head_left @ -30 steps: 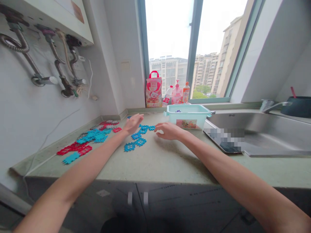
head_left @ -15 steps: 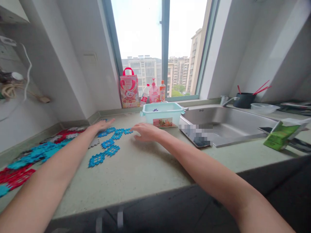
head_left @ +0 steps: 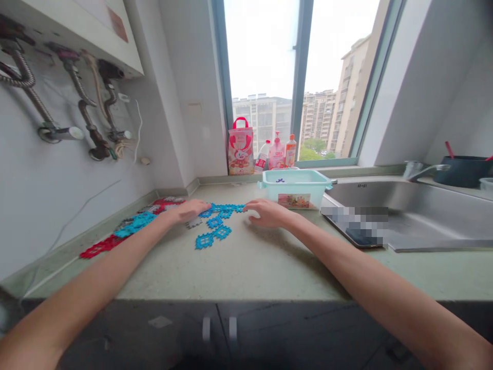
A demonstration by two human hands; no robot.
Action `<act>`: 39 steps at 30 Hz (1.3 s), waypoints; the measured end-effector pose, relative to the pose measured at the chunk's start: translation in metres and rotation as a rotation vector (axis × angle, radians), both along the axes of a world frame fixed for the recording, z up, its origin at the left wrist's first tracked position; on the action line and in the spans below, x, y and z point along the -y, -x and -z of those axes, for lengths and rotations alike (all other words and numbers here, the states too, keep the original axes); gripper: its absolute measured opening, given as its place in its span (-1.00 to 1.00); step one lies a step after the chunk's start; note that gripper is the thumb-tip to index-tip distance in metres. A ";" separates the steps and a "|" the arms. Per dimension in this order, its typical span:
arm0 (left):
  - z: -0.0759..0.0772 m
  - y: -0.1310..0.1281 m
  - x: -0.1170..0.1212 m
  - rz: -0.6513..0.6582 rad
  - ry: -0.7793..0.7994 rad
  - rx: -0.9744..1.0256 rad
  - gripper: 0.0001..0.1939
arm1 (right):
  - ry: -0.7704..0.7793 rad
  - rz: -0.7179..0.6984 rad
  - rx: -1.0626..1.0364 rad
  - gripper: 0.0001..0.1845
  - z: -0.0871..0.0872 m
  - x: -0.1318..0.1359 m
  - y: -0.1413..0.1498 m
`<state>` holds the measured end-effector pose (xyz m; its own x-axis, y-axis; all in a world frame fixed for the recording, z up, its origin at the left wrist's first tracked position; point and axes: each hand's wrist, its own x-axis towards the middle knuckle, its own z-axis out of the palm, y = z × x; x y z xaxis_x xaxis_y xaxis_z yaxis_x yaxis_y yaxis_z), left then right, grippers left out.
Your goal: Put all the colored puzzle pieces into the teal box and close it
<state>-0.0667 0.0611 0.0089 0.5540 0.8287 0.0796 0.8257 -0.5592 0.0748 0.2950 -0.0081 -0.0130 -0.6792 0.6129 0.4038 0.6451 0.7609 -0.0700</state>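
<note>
Countertop (head_left: 262,267) supports tub (head_left: 316,198), purple piece (head_left: 280,180) inside. Left of tub: blue pieces (head_left: 204,240); my right hand (head_left: 265,212), curled, thumb apart; my left hand (head_left: 190,208), finger state indeterminate.

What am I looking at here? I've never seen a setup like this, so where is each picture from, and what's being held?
There's no robot: these are a person's bare hands, and every picture comes from one head-worn camera looking forward and down. On the countertop lie blue notched plastic pieces, with the left hand at their far left end and the right hand at their right end. Whether either grips one isn't clear. Left of them are red pieces and turquoise pieces; to the right, a mint-green tub stands near a steel sink.
</note>
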 end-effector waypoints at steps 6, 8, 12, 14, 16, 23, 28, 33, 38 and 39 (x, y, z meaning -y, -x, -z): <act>0.010 0.028 0.005 0.069 0.019 0.001 -0.18 | 0.027 0.032 0.000 -0.55 0.010 -0.003 0.002; 0.009 0.039 0.002 0.037 0.018 -0.001 -0.09 | 0.038 0.039 -0.001 -0.51 0.014 -0.005 0.002; 0.003 0.055 -0.003 -0.050 -0.019 -0.057 -0.04 | 0.042 0.038 -0.048 -0.42 0.022 -0.009 0.000; 0.002 0.055 -0.004 -0.026 -0.060 -0.072 -0.05 | 0.048 0.054 -0.069 -0.37 0.026 -0.012 0.000; 0.003 0.050 -0.003 0.025 -0.093 -0.072 -0.07 | 0.074 0.080 -0.075 -0.34 0.030 -0.016 0.001; 0.005 0.018 0.007 0.108 -0.013 -0.034 -0.31 | 0.159 0.154 -0.031 -0.56 0.026 -0.018 0.002; 0.004 0.002 0.025 0.193 0.051 0.037 -0.30 | 0.151 0.166 -0.027 -0.76 0.015 -0.013 -0.004; 0.005 -0.016 0.042 0.255 0.062 0.088 -0.35 | 0.143 0.205 0.042 -0.81 0.007 -0.015 -0.016; 0.005 -0.022 0.046 0.299 0.043 0.111 -0.34 | 0.110 0.267 0.061 -0.82 0.000 -0.013 -0.021; 0.003 -0.022 0.047 0.295 0.030 0.119 -0.35 | 0.103 0.278 0.057 -0.82 -0.001 -0.012 -0.021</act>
<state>-0.0449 0.0137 0.0059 0.7593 0.6363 0.1364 0.6125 -0.7695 0.1808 0.3155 0.0042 -0.0125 -0.4994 0.8142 0.2962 0.8328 0.5454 -0.0951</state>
